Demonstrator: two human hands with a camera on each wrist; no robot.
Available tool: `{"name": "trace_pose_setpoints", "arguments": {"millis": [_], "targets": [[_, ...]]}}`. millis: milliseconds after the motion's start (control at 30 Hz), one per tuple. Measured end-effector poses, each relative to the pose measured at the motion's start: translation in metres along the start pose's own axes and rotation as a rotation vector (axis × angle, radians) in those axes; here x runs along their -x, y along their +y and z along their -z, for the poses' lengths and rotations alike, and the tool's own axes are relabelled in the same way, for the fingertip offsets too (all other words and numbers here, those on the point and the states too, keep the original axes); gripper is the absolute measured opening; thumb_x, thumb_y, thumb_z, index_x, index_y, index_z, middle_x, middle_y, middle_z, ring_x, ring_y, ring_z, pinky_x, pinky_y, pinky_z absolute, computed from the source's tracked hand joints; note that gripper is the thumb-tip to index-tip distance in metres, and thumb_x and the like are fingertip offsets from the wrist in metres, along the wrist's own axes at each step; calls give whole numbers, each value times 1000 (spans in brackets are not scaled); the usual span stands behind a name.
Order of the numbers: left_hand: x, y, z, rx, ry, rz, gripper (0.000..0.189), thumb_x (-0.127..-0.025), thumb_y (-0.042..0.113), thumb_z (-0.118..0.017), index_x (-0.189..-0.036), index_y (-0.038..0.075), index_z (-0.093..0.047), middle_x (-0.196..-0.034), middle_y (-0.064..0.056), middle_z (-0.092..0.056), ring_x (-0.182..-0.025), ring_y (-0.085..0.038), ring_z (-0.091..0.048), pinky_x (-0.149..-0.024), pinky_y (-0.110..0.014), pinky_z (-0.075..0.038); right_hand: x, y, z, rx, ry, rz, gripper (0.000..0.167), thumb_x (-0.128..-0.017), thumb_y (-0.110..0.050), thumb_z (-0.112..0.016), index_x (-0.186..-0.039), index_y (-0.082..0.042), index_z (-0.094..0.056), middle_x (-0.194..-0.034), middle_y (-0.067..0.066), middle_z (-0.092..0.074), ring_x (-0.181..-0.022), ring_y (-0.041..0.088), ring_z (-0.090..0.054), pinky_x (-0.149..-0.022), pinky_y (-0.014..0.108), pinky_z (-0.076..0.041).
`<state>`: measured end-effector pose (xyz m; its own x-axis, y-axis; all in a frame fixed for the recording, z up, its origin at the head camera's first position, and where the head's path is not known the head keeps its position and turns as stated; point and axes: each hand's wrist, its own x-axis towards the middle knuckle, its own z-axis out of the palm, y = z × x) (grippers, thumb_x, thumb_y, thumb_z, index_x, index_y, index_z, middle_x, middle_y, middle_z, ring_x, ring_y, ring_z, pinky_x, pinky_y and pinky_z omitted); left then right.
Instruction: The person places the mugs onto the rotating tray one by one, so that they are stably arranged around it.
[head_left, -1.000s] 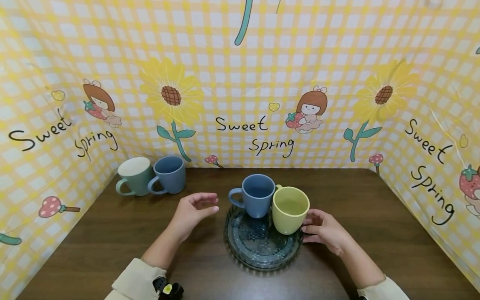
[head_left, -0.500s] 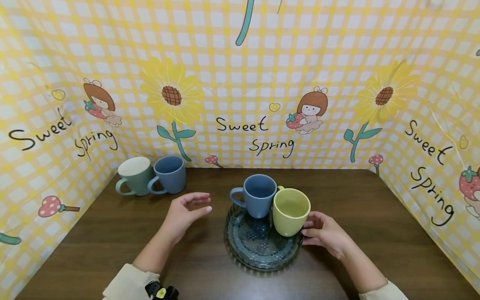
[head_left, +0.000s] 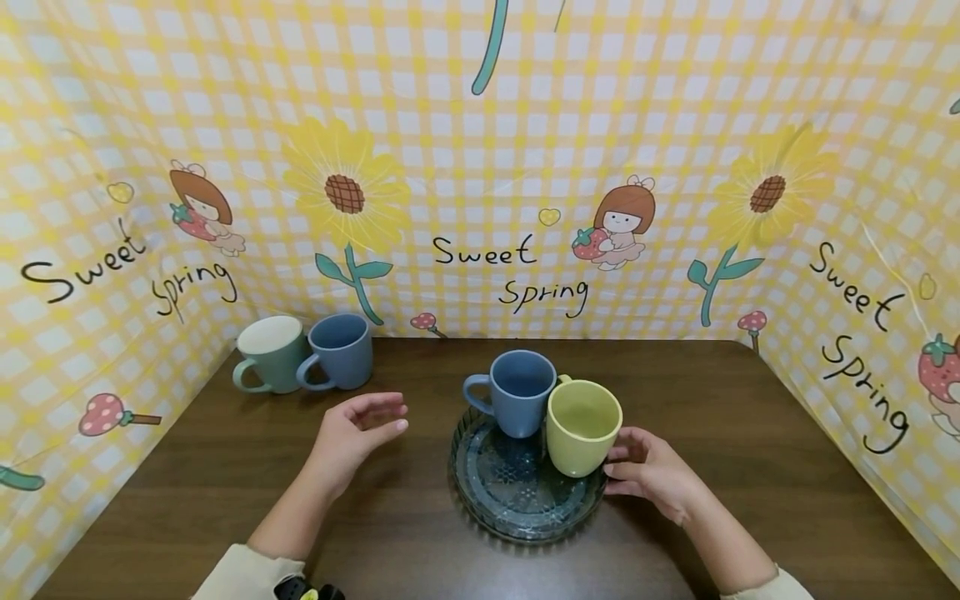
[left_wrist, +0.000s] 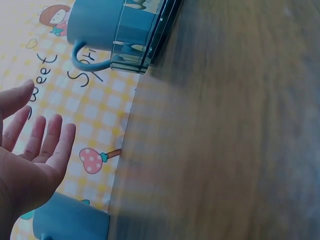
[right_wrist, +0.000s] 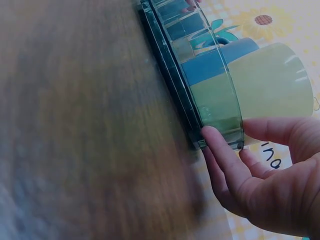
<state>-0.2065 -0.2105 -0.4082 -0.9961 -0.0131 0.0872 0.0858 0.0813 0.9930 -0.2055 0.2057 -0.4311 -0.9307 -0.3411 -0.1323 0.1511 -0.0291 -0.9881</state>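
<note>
A round, dark clear tray (head_left: 510, 500) with a ribbed wall stands on the wooden table. It carries a blue mug (head_left: 517, 396), handle to the left, and a yellow-green mug (head_left: 581, 433) close beside it, both upright. At the tray's right edge, my right hand (head_left: 652, 479) grips the wall. In the right wrist view the thumb lies at the upper rim and the fingers (right_wrist: 230, 165) at the lower outer edge. My left hand (head_left: 348, 442) is held apart left of the tray, fingers loosely bent, with nothing in it. The left wrist view shows its palm and fingers (left_wrist: 57, 145).
At the back left of the table (head_left: 420, 500), a green mug (head_left: 273, 362) with a pale inside stands beside another blue mug (head_left: 341, 354). A yellow checked cloth (head_left: 480, 167) with flower prints encloses the back and sides.
The tray has turned slightly clockwise in place, carrying the blue mug right and the yellow-green mug nearer. The right hand has shifted slightly nearer with it; the left hand has moved left, away from it.
</note>
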Motion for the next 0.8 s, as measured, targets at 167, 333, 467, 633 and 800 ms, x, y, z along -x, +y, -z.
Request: {"name": "trace_pose_setpoints", "arguments": {"millis": [167, 333, 467, 633, 800], "targets": [[2, -3, 5, -11, 19, -19, 44, -81, 5, -80, -120, -5, -63, -117, -23, -65, -109, -29, -64, -84, -24, -56, 2, 1, 0, 9, 10, -7, 57, -86, 9, -63, -131, 13, -29, -109, 19, -52, -91, 22, -62, -82, 45, -58], [4, -6, 10, -24, 27, -31, 44, -81, 4, -79, -120, -6, -62, -114, -20, -67, -103, -19, -66, -83, -24, -56, 5, 1, -1, 19, 12, -9, 58, -87, 9, -62, -133, 14, -28, -108, 18, -52, -91, 22, -62, -83, 45, -58], [6, -7, 14, -28, 34, -47, 44, -81, 4, -79, -120, -6, -62, -113, -19, -68, -103, -20, -66, -83, -24, -56, 6, 1, -2, 21, 20, -12, 58, -86, 8, -63, -132, 13, -29, -108, 19, -52, -91, 22, -62, -83, 45, -58], [8, -6, 22, -15, 41, -49, 45, -81, 5, -79, -120, -7, -62, -110, -11, -70, -103, -16, -66, -83, -23, -55, 8, 1, -4, 23, 25, -19, 58, -85, 8, -64, -131, 14, -29, -109, 19, -50, -90, 22, -61, -82, 44, -58], [11, -3, 29, -8, 49, -37, 46, -82, 7, -79, -122, -6, -61, -110, -7, -71, -105, -16, -65, -84, -22, -55, 9, 1, -6, 15, 21, -19, 57, -85, 8, -64, -130, 15, -28, -109, 20, -48, -89, 22, -62, -82, 44, -58]]}}
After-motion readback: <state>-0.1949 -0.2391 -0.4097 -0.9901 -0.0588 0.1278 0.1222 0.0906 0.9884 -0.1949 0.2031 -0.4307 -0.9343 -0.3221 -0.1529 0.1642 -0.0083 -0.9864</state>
